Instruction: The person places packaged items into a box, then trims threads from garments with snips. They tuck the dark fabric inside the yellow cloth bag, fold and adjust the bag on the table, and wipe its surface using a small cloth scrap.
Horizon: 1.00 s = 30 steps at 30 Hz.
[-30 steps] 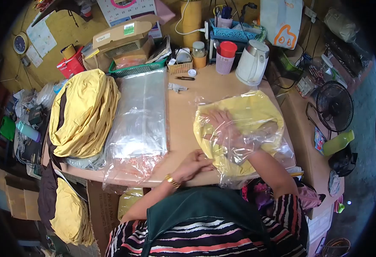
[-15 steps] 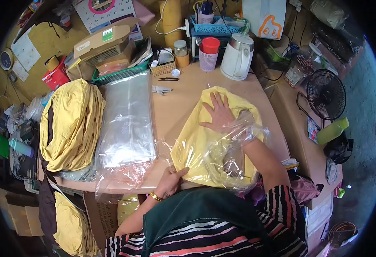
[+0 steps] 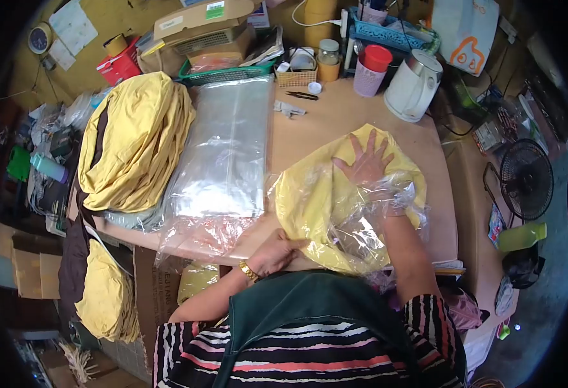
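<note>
A yellow cloth piece (image 3: 310, 187) lies on the table, partly covered by a clear plastic bag (image 3: 358, 236). My right hand (image 3: 367, 161) rests flat on the cloth's upper part with its fingers spread, and crumpled plastic surrounds its wrist. At the lower left edge of the bundle, my left hand (image 3: 277, 252) pinches the cloth and plastic between thumb and fingers. A stack of flat clear bags (image 3: 222, 149) lies left of the cloth. Further left sits a folded pile of yellow cloth (image 3: 135, 142) with a dark strip.
Small black snips (image 3: 302, 95) and a grey scrap (image 3: 289, 108) lie behind the bags. A white kettle (image 3: 413, 85), a pink cup (image 3: 369, 77) and a green basket (image 3: 226, 74) stand at the back. To the right are a black fan (image 3: 526, 178) and a green bottle (image 3: 522, 237).
Since a second ago, my right hand has come out of the plastic onto the upper cloth, its fingers spread. The plastic has bunched toward its wrist. My left hand has taken the lower left edge.
</note>
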Available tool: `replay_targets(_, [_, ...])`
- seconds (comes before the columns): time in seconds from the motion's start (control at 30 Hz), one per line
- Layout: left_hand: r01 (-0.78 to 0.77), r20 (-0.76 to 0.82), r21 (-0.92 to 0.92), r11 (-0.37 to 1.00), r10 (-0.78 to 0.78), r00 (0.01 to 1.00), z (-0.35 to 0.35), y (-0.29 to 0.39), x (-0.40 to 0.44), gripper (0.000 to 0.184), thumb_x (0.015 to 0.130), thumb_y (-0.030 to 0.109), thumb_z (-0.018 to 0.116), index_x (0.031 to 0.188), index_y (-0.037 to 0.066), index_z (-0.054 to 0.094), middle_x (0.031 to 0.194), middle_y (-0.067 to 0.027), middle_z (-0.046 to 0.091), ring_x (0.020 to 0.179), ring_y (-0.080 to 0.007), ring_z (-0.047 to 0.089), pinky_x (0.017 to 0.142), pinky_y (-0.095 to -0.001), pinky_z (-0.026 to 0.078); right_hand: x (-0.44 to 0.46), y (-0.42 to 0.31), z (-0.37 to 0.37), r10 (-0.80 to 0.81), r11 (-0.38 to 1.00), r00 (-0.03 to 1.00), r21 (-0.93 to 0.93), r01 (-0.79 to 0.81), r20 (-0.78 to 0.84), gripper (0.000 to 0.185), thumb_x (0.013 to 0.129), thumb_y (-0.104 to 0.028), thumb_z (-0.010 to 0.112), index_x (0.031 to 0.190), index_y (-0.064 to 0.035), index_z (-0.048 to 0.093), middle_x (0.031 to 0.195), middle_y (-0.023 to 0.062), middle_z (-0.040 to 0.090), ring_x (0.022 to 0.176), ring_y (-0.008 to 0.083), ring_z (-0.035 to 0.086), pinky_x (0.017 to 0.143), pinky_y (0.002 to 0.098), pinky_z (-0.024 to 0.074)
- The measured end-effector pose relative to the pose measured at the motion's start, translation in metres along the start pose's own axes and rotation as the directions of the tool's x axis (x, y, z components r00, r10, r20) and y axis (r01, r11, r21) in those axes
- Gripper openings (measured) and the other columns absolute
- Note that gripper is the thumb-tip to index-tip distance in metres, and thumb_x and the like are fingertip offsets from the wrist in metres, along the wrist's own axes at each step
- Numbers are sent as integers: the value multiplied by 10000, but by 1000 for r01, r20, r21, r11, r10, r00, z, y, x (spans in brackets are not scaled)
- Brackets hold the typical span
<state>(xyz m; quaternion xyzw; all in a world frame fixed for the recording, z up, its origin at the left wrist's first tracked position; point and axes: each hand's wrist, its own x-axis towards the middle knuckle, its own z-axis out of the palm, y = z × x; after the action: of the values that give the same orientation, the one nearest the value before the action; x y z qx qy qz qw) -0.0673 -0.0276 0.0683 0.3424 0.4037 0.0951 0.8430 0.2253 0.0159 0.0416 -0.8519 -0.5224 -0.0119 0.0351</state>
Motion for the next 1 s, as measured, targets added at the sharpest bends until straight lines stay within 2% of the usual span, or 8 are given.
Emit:
replay_targets(0.1, [49, 7, 327, 944, -54, 999, 7, 26, -20, 301, 904, 95, 668, 1172, -9, 576, 947, -84, 692, 730, -118, 638, 598, -203, 514, -1, -4, 5, 31, 999, 997, -37, -34, -65, 889, 792, -789, 453, 1510, -287, 303, 1577, 235, 121, 1407, 563, 55, 1022, 775, 123])
replay_targets(0.2, [-228, 14, -267, 936, 240, 971, -25, 21, 17, 409, 952, 196, 611, 1302, 17, 497, 1297, -153, 563, 1187, -213, 561, 1013, -340, 464, -2, -4, 11, 22, 999, 994, -43, -27, -105, 868, 809, -763, 462, 1507, -270, 311, 1578, 227, 129, 1405, 568, 60, 1028, 768, 125])
replay_targets(0.33, [-272, -34, -367, 890, 279, 960, -21, 72, 45, 409, 946, 231, 622, 1248, -29, 532, 1209, -150, 622, 1035, -197, 638, 923, -316, 518, 0, 3, 27, -11, 999, 991, -54, 4, -130, 892, 808, -750, 473, 1519, -244, 287, 1588, 206, 123, 1423, 525, 91, 1028, 772, 110])
replay_targets(0.57, [-512, -62, 406, 757, 582, 811, -49, 94, 49, 380, 892, 138, 686, 1192, -65, 570, 988, -112, 685, 811, -116, 651, 686, -267, 538, -139, 53, -11, -645, 582, 733, 760, 290, 215, 766, 874, -386, 592, 1518, -119, 275, 1482, 204, 384, 1382, 379, 340, 1132, 451, 279])
replay_targets(0.63, [-527, -108, 529, 665, 669, 736, -58, 97, 22, 391, 878, 138, 705, 1172, -85, 574, 965, -104, 684, 780, -114, 650, 681, -256, 534, -166, 62, -61, -667, 719, 668, 517, 464, 329, 783, 862, -299, 632, 1520, -94, 260, 1437, 200, 449, 1338, 370, 412, 1118, 411, 310])
replay_targets(0.73, [-512, -88, 498, 700, 628, 773, -64, 96, 10, 442, 884, 254, 712, 1119, -105, 601, 885, -109, 690, 743, -133, 644, 664, -284, 524, -182, 67, -86, -673, -167, 692, 858, -486, 261, 769, 826, -170, 671, 1497, -73, 308, 1292, 209, 554, 1112, 346, 589, 1024, 413, 414])
replay_targets(0.83, [-231, -65, 843, 486, 519, 852, -62, 102, 21, 577, 893, 502, 630, 932, -72, 675, 734, -113, 670, 674, -131, 602, 590, -322, 465, -158, -3, -116, -471, 735, 790, 669, 106, 393, 523, 837, -213, 699, 1299, -17, 551, 907, 151, 664, 799, 216, 650, 738, 373, 515])
replay_targets(1.0, [-351, -125, 895, 275, 911, 394, -56, 195, -53, 395, 967, 353, 563, 986, -27, 672, 741, -70, 637, 639, -152, 555, 639, -319, 482, -61, 37, -193, -32, 477, 999, 879, 22, -7, 240, 945, -229, 589, 907, -14, 688, 668, 41, 647, 587, 90, 596, 553, 276, 466])
